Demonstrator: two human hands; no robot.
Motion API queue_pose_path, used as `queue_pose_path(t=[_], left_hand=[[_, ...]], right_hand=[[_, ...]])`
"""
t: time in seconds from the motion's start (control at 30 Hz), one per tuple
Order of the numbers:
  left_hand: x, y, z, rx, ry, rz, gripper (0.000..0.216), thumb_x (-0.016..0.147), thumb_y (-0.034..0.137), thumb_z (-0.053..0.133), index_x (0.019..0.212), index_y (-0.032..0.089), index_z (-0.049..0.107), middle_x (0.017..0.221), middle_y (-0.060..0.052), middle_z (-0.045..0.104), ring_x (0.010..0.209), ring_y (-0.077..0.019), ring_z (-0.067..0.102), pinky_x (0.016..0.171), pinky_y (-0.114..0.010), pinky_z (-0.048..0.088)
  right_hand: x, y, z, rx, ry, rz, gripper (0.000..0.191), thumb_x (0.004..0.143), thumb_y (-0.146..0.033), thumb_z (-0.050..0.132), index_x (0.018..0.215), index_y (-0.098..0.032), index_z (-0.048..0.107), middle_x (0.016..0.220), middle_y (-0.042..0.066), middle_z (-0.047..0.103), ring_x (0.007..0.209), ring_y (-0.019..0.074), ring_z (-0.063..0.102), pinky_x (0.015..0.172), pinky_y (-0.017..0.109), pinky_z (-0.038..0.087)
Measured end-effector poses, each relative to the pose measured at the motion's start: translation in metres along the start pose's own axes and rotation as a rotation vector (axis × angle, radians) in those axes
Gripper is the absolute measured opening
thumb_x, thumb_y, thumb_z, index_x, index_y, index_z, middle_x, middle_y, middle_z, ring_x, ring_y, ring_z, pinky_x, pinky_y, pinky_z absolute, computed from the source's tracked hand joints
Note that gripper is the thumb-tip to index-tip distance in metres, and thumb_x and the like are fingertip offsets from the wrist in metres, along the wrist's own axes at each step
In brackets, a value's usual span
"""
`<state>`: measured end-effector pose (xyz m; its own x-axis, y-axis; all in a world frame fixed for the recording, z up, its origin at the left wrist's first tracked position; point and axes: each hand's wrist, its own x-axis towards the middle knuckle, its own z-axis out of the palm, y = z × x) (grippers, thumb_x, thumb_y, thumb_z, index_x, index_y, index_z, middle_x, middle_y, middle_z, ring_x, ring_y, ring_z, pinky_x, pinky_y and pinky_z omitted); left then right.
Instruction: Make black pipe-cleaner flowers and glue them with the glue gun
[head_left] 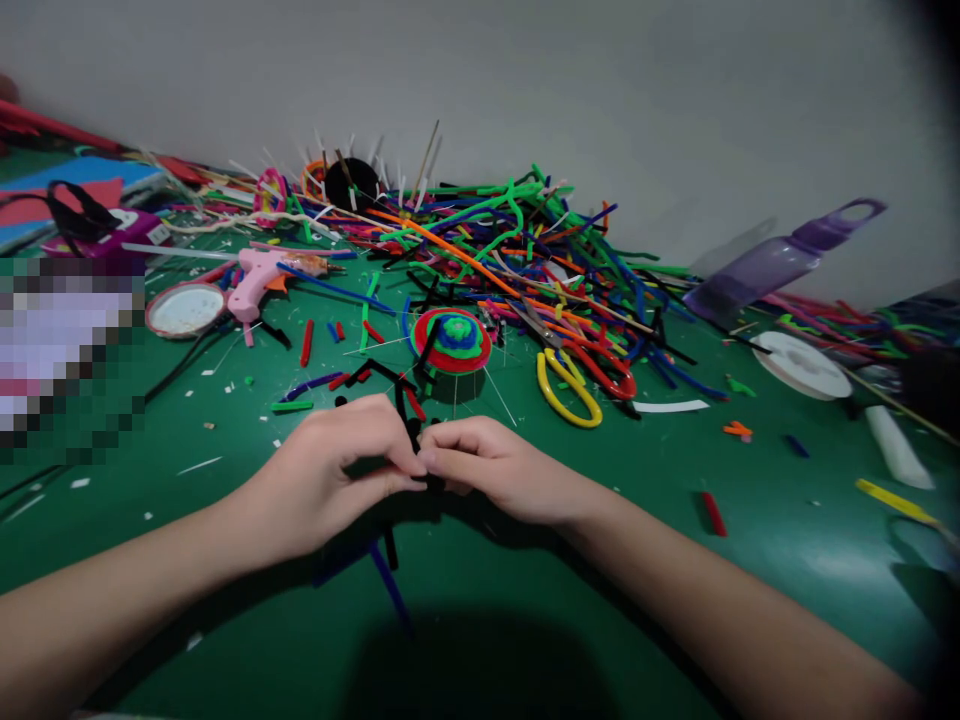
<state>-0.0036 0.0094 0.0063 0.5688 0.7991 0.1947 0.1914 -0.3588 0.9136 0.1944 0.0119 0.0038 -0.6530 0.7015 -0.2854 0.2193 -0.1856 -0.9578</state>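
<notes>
My left hand (337,470) and my right hand (487,465) meet fingertip to fingertip low over the green table (225,600). Both are closed in a pinch on a black pipe cleaner (411,430) that sticks up between them. Black and blue stems (390,580) show under my left palm. Just beyond the hands lies a round coiled disc (451,340) in red, green and blue with thin sticks poking out.
A big heap of coloured pipe cleaners (510,240) fills the back of the table. Yellow-handled scissors (566,385) lie right of the disc, a pink glue gun (259,275) and a round lid (185,308) at left, a purple bottle (780,260) and white spool (801,365) at right.
</notes>
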Motion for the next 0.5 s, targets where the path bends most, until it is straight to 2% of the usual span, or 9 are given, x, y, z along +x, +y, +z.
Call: queue_pose_path(t=[0.07, 0.13, 0.27, 0.33, 0.4, 0.5], left_hand=[[0.0, 0.001, 0.0, 0.069, -0.024, 0.05, 0.012, 0.081, 0.02, 0.066, 0.069, 0.021, 0.069, 0.069, -0.001, 0.067, 0.069, -0.0142, 0.059, 0.065, -0.024, 0.045], [0.001, 0.001, 0.0, 0.067, 0.009, -0.058, 0.008, 0.079, 0.024, 0.067, 0.072, 0.021, 0.069, 0.07, -0.001, 0.069, 0.067, -0.0144, 0.06, 0.064, -0.024, 0.047], [0.008, 0.002, -0.001, -0.045, 0.115, -0.263, 0.015, 0.078, 0.033, 0.067, 0.077, 0.018, 0.069, 0.073, -0.001, 0.07, 0.066, -0.0146, 0.061, 0.062, -0.024, 0.048], [0.01, 0.003, -0.002, -0.109, 0.134, -0.296, 0.017, 0.079, 0.034, 0.066, 0.08, 0.018, 0.07, 0.077, -0.003, 0.072, 0.068, -0.0156, 0.063, 0.062, -0.024, 0.049], [0.01, 0.003, -0.002, -0.153, 0.15, -0.323, 0.021, 0.078, 0.034, 0.068, 0.089, 0.017, 0.071, 0.078, -0.003, 0.073, 0.069, -0.0163, 0.064, 0.062, -0.025, 0.05], [0.008, 0.002, -0.001, -0.22, 0.18, -0.352, 0.032, 0.076, 0.036, 0.071, 0.102, 0.018, 0.067, 0.072, 0.0, 0.071, 0.064, -0.0151, 0.064, 0.062, -0.025, 0.052]], right_hand=[[0.0, 0.0, -0.001, -0.007, -0.065, 0.073, 0.043, 0.083, -0.057, 0.058, 0.069, -0.018, 0.054, 0.058, -0.007, 0.039, 0.051, 0.0076, 0.032, 0.047, 0.023, 0.023], [-0.001, -0.001, -0.001, -0.066, 0.024, 0.032, 0.036, 0.085, -0.051, 0.058, 0.07, -0.017, 0.055, 0.06, -0.006, 0.043, 0.053, 0.0082, 0.035, 0.048, 0.023, 0.027], [-0.002, 0.001, 0.007, -0.239, 0.565, -0.281, 0.014, 0.085, -0.032, 0.06, 0.086, -0.018, 0.062, 0.075, -0.001, 0.057, 0.066, 0.0115, 0.051, 0.06, 0.024, 0.041], [-0.003, 0.003, 0.012, -0.306, 0.694, -0.416, 0.01, 0.085, -0.027, 0.062, 0.09, -0.019, 0.063, 0.079, 0.0, 0.06, 0.069, 0.0122, 0.055, 0.063, 0.025, 0.045], [-0.004, 0.004, 0.015, -0.34, 0.671, -0.454, 0.01, 0.082, -0.026, 0.067, 0.089, -0.02, 0.065, 0.077, 0.0, 0.062, 0.067, 0.0122, 0.057, 0.06, 0.025, 0.046], [-0.003, 0.006, 0.019, -0.27, 0.601, -0.365, 0.013, 0.078, -0.027, 0.072, 0.088, -0.02, 0.068, 0.075, 0.0, 0.066, 0.065, 0.0124, 0.06, 0.058, 0.024, 0.048]])
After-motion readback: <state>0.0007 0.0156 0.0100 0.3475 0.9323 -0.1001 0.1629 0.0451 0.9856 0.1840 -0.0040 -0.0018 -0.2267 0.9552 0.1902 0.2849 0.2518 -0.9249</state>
